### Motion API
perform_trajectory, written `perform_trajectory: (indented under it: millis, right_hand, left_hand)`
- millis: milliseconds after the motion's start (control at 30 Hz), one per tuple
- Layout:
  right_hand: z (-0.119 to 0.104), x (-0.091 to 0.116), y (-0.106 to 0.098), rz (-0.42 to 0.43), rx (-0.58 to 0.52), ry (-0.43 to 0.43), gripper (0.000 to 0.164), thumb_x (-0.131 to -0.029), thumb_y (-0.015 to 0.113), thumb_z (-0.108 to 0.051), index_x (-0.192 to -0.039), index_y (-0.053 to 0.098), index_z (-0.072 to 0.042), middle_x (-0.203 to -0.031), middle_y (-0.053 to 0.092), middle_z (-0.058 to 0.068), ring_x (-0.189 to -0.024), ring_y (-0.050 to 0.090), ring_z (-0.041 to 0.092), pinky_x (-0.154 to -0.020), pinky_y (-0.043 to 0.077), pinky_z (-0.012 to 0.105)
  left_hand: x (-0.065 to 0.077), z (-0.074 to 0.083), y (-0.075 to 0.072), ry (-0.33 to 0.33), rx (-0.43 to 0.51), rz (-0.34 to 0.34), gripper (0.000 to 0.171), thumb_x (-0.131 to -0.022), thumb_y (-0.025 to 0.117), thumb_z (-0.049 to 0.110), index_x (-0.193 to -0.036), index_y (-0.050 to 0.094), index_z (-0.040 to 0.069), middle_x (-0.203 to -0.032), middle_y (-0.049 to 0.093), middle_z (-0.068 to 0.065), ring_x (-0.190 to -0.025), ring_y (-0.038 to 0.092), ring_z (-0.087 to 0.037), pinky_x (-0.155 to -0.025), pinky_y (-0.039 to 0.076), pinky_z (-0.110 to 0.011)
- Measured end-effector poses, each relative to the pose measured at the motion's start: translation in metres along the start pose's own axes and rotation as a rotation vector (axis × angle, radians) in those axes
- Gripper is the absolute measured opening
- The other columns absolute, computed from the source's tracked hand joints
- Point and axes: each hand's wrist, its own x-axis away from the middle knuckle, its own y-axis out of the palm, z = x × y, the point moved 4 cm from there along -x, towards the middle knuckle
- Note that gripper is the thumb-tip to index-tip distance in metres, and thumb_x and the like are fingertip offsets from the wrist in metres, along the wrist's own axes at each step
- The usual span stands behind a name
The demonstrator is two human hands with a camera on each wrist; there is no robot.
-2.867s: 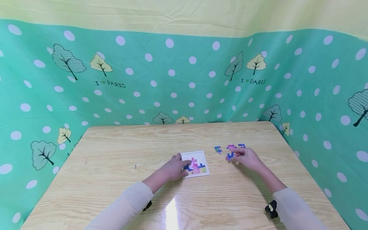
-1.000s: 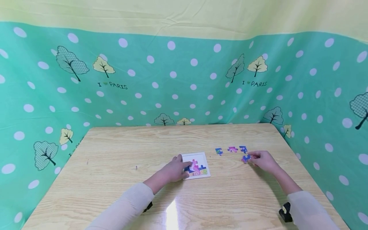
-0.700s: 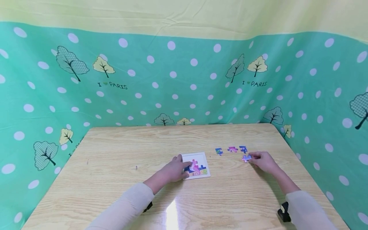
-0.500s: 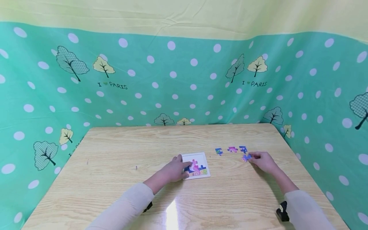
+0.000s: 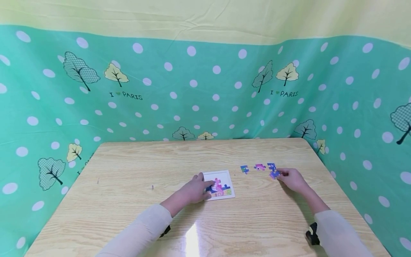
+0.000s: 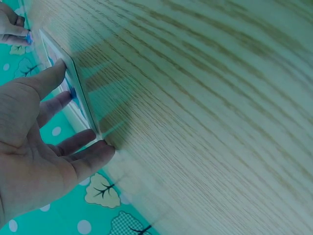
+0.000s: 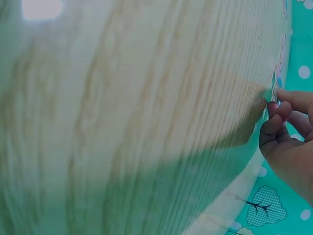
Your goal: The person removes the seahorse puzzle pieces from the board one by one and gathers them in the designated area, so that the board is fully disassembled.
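A white-framed puzzle board (image 5: 226, 175) lies on the table, partly filled with pieces showing a pink seahorse tail. My left hand (image 5: 193, 189) rests on its left side, fingers spread over the filled pieces and the rim. In the left wrist view, the thumb and fingers of the left hand (image 6: 34, 132) touch the board's edge (image 6: 80, 81). To the right, my right hand (image 5: 293, 179) pinches a blue and pink puzzle piece (image 5: 274, 174) between thumb and fingertips. That piece sits right against a dark blue puzzle piece (image 5: 271, 166); whether they interlock I cannot tell.
Left of the dark blue piece lie a pink puzzle piece with an eye (image 5: 259, 167) and a blue-green puzzle piece (image 5: 244, 169). The wooden table (image 5: 144, 160) is backed by a green dotted curtain (image 5: 205, 85). A tiny dark speck (image 5: 152, 187) lies left of the board.
My right hand has carried the blue and pink piece rightward from below the pink piece, turned it, then brought it up against the dark blue one. The left hand stays on the board.
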Motion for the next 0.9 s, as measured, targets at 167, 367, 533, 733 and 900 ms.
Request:
perform_trajectory:
  millis: [167, 367, 533, 733, 900]
  right_hand:
    - [0.0006, -0.0011, 0.0031, -0.005, 0.028, 0.005, 0.039, -0.092, 0.052, -0.009, -0.126, 0.051, 0.01, -0.116, 0.058, 0.028, -0.094, 0.056, 0.028, -0.069, 0.045, 0.029]
    - [0.0006, -0.0004, 0.003, -0.013, -0.013, 0.069, 0.047, -0.089, 0.06, -0.017, -0.127, 0.051, 0.01, -0.093, 0.058, 0.016, -0.082, 0.05, 0.022, -0.061, 0.042, 0.025]
    - [0.0022, -0.0007, 0.0038, -0.005, -0.008, 0.097, 0.048, -0.088, 0.063, -0.018, -0.126, 0.052, 0.009, -0.087, 0.054, 0.008, -0.079, 0.047, 0.019, -0.058, 0.04, 0.024]
    - [0.0026, -0.0024, 0.0042, -0.007, 0.013, 0.063, 0.046, -0.089, 0.06, -0.016, -0.126, 0.051, 0.011, -0.084, 0.054, 0.008, -0.076, 0.046, 0.019, -0.056, 0.039, 0.023]
    - [0.0027, -0.002, 0.003, -0.011, 0.016, 0.058, 0.047, -0.089, 0.06, -0.016, -0.126, 0.05, 0.012, -0.086, 0.054, 0.01, -0.078, 0.047, 0.02, -0.058, 0.039, 0.025]
  left_hand:
    - [-0.001, -0.001, 0.0014, 0.001, 0.0, -0.003, 0.05, -0.09, 0.059, 0.038, -0.137, 0.048, 0.025, -0.119, 0.048, -0.015, -0.1, 0.048, -0.022, -0.083, 0.049, -0.036]
    - [-0.002, -0.0023, 0.0024, 0.006, -0.002, -0.001, 0.051, -0.09, 0.059, 0.038, -0.138, 0.047, 0.025, -0.121, 0.047, -0.015, -0.101, 0.047, -0.022, -0.084, 0.049, -0.036]
    - [-0.0021, -0.0022, 0.0015, 0.006, -0.006, 0.001, 0.051, -0.09, 0.059, 0.039, -0.137, 0.048, 0.025, -0.122, 0.047, -0.017, -0.102, 0.047, -0.023, -0.085, 0.049, -0.037]
    - [-0.001, -0.0014, 0.0007, 0.0, -0.002, -0.004, 0.051, -0.089, 0.06, 0.038, -0.137, 0.048, 0.025, -0.119, 0.047, -0.015, -0.1, 0.046, -0.022, -0.083, 0.049, -0.036]
    - [-0.0009, -0.0018, 0.001, -0.002, 0.006, -0.001, 0.051, -0.089, 0.06, 0.038, -0.137, 0.048, 0.025, -0.12, 0.047, -0.015, -0.102, 0.047, -0.023, -0.085, 0.049, -0.038]
